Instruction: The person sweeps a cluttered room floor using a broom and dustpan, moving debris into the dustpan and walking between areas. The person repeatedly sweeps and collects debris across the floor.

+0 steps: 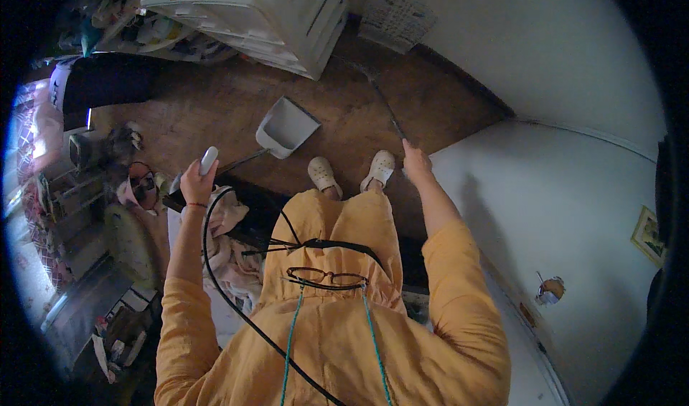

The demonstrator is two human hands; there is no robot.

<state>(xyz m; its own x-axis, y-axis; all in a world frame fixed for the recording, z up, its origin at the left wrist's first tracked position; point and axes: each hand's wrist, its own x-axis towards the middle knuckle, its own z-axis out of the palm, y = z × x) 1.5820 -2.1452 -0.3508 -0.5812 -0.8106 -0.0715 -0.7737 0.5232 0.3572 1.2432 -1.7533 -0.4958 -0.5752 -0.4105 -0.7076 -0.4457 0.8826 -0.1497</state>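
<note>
My left hand (198, 182) is closed around the white-tipped handle (209, 161) of a long-handled dustpan. Its thin dark rod runs to the white dustpan pan (288, 127), which rests on the wooden floor ahead of my feet. In my right hand (417, 163) is a thin dark stick (388, 107). It slants away over the floor to a blurred, dark end near the corner of the white drawer unit; whether that end is a broom head I cannot tell. Eyeglasses (328, 277) hang on a teal cord against my orange clothing.
A white plastic drawer unit (301, 34) stands ahead, beside a patterned sheet or panel (397, 18) at the wall. Cloths (231, 255) lie in a heap at my left. Farther left are a pink-rimmed round object (141, 185) and cluttered boxes. A white wall (538, 190) rises close at my right.
</note>
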